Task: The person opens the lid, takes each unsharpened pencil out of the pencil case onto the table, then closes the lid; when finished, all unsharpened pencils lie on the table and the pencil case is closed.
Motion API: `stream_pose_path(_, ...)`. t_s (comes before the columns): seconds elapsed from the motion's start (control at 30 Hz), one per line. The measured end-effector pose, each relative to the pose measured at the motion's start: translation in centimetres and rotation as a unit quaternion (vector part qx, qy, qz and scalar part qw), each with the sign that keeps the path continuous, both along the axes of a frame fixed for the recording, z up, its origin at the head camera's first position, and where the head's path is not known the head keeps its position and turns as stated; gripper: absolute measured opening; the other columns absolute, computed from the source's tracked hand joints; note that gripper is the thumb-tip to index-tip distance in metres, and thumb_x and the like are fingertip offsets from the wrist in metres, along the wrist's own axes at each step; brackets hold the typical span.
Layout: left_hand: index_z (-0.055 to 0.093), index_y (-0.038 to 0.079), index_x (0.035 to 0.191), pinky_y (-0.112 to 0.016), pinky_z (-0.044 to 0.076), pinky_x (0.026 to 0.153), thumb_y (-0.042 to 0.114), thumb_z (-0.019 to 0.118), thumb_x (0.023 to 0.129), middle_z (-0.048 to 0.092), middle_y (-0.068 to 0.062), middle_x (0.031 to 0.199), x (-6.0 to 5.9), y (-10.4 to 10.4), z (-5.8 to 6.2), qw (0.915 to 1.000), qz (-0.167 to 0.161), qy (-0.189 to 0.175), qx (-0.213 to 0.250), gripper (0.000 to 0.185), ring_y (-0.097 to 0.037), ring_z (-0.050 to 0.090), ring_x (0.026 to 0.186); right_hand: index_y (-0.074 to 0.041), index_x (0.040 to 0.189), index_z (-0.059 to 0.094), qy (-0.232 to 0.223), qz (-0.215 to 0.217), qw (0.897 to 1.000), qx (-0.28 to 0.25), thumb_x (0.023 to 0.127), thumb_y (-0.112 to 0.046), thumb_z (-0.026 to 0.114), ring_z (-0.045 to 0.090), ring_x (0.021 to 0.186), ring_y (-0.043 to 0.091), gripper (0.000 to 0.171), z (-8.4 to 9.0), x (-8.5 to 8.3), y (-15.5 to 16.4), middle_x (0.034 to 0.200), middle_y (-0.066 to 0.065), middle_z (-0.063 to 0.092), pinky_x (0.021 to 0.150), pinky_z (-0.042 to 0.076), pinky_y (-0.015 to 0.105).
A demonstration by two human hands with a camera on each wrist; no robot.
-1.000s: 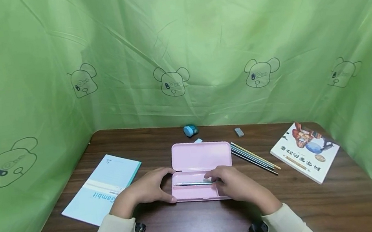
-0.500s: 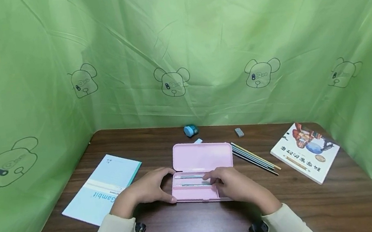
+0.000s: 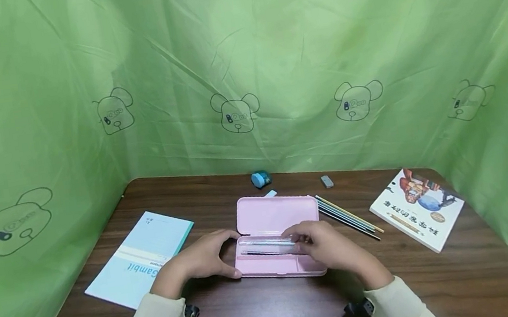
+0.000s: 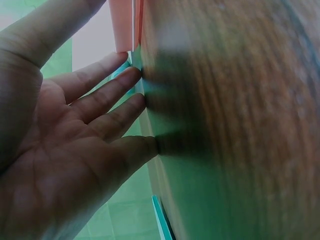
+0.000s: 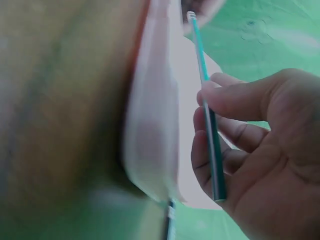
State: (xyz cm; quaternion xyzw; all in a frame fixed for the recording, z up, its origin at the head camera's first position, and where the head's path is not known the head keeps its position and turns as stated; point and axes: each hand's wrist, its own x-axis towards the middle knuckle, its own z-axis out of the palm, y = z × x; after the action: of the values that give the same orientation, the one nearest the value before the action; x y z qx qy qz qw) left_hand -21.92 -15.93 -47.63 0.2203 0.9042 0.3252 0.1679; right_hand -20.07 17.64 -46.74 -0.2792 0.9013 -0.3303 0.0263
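A pink pencil case (image 3: 276, 214) lies with its lid raised on the wooden table. My left hand (image 3: 206, 254) rests at its left side, thumb by the front corner and index finger by the hinge; the left wrist view shows these fingers (image 4: 107, 97) extended. Over the case's tray, my right hand (image 3: 322, 243) pinches a green pencil (image 5: 216, 160) between thumb and fingers, its eraser end pointing left in the head view. Below the held pencil, another pencil (image 3: 267, 253) lies inside the tray.
Several pencils (image 3: 350, 215) lie right of the case. Behind it are a blue sharpener (image 3: 261, 179), a grey eraser (image 3: 327, 181) and a small pale-blue piece (image 3: 271, 193). A light-blue notebook (image 3: 145, 249) lies left, a white picture-covered book (image 3: 417, 208) right. Green curtains (image 3: 288, 56) surround the table.
My right hand has shifted slightly right and away from me, with the pencil now in its pinch over the tray. A second pencil has come into sight. My left hand has stayed put.
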Motion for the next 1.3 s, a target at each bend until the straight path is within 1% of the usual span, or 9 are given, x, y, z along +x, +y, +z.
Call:
stream_pose_path(0.1, 0.067, 0.014, 0.147, -0.062, 0.042, 0.131, 0.034, 0.104, 0.079, 0.062, -0.011, 0.161, -0.1, 0.1, 0.0, 1.0, -0.002, 0.002, -0.001, 0.08, -0.037, 0.052, 0.157, -0.008, 0.127, 0.081, 0.023, -0.055, 0.997, -0.045, 0.1, 0.007, 0.074, 0.072, 0.096, 0.014, 0.032, 1.0, -0.2, 1.4, 0.107, 0.006, 0.081, 0.085, 0.062, 0.029)
stream_pose_path(0.23, 0.066, 0.014, 0.148, -0.062, 0.042, 0.131, 0.034, 0.104, 0.079, 0.062, -0.012, 0.161, -0.2, 0.1, 0.0, 1.0, -0.005, 0.002, -0.004, 0.08, -0.038, 0.052, 0.157, -0.009, 0.127, 0.081, 0.06, -0.143, 0.985, -0.079, 0.1, 0.008, 0.074, 0.071, 0.096, 0.017, 0.032, 2.3, -0.7, 4.0, 0.106, 0.009, 0.081, 0.083, 0.06, 0.026)
stream_pose_path(0.3, 0.066, 0.013, 0.148, -0.062, 0.041, 0.131, 0.034, 0.104, 0.08, 0.062, -0.012, 0.161, -0.2, 0.1, 0.0, 1.0, -0.006, 0.002, -0.004, 0.08, -0.038, 0.052, 0.157, -0.009, 0.128, 0.081, 0.079, -0.183, 0.977, -0.076, 0.102, 0.006, 0.074, 0.073, 0.099, 0.02, 0.031, 2.9, -0.9, 5.4, 0.107, 0.009, 0.081, 0.085, 0.06, 0.024)
stream_pose_path(0.4, 0.067, 0.013, 0.148, -0.062, 0.041, 0.131, 0.034, 0.104, 0.08, 0.062, -0.012, 0.161, -0.2, 0.1, 0.1, 1.0, -0.005, 0.001, -0.003, 0.08, -0.038, 0.052, 0.157, -0.007, 0.129, 0.08, 0.086, -0.23, 0.967, -0.064, 0.104, 0.003, 0.073, 0.076, 0.101, 0.026, 0.027, 3.3, -1.3, 7.5, 0.109, 0.013, 0.081, 0.085, 0.059, 0.022)
stream_pose_path(0.57, 0.067, 0.014, 0.147, -0.062, 0.041, 0.131, 0.034, 0.104, 0.079, 0.062, -0.012, 0.162, -0.1, 0.0, 0.0, 1.0, 0.002, -0.003, -0.003, 0.08, -0.038, 0.051, 0.157, -0.002, 0.129, 0.078, 0.064, -0.285, 0.956, -0.035, 0.105, 0.0, 0.073, 0.075, 0.102, 0.029, 0.025, 2.6, -2.0, 10.4, 0.108, 0.016, 0.081, 0.085, 0.056, 0.028)
stream_pose_path(0.67, 0.067, 0.014, 0.147, -0.063, 0.042, 0.131, 0.034, 0.104, 0.079, 0.062, -0.012, 0.162, 0.0, 0.0, -0.1, 1.0, 0.004, -0.002, -0.003, 0.08, -0.038, 0.051, 0.157, 0.0, 0.128, 0.079, 0.04, -0.299, 0.953, -0.02, 0.104, 0.0, 0.072, 0.073, 0.1, 0.027, 0.024, 1.7, -2.4, 11.6, 0.107, 0.018, 0.081, 0.084, 0.053, 0.032)
stream_pose_path(0.83, 0.066, 0.013, 0.148, -0.062, 0.041, 0.131, 0.034, 0.104, 0.079, 0.061, -0.013, 0.163, -0.1, -0.1, -0.1, 1.0, 0.003, 0.0, -0.005, 0.081, -0.039, 0.051, 0.158, 0.003, 0.125, 0.078, 0.011, -0.3, 0.954, 0.009, 0.103, -0.001, 0.072, 0.07, 0.091, 0.023, 0.023, 0.0, -3.1, 13.3, 0.104, 0.019, 0.08, 0.078, 0.052, 0.034)
stream_pose_path(1.0, 0.067, 0.014, 0.147, -0.062, 0.041, 0.131, 0.034, 0.104, 0.079, 0.061, -0.012, 0.162, -0.2, 0.0, -0.1, 1.0, 0.002, 0.003, -0.006, 0.08, -0.038, 0.051, 0.158, 0.001, 0.119, 0.081, -0.001, -0.304, 0.952, 0.037, 0.104, -0.004, 0.07, 0.07, 0.089, 0.021, 0.019, -1.4, -3.5, 14.4, 0.1, 0.015, 0.081, 0.079, 0.052, 0.038)
stream_pose_path(1.3, 0.067, 0.015, 0.147, -0.063, 0.041, 0.131, 0.034, 0.104, 0.079, 0.061, -0.012, 0.162, -0.1, 0.0, -0.2, 1.0, 0.002, 0.001, -0.006, 0.08, -0.038, 0.051, 0.158, 0.0, 0.115, 0.082, -0.013, -0.293, 0.955, 0.047, 0.102, -0.003, 0.07, 0.071, 0.091, 0.021, 0.017, -2.6, -3.6, 14.9, 0.101, 0.014, 0.082, 0.082, 0.053, 0.04)
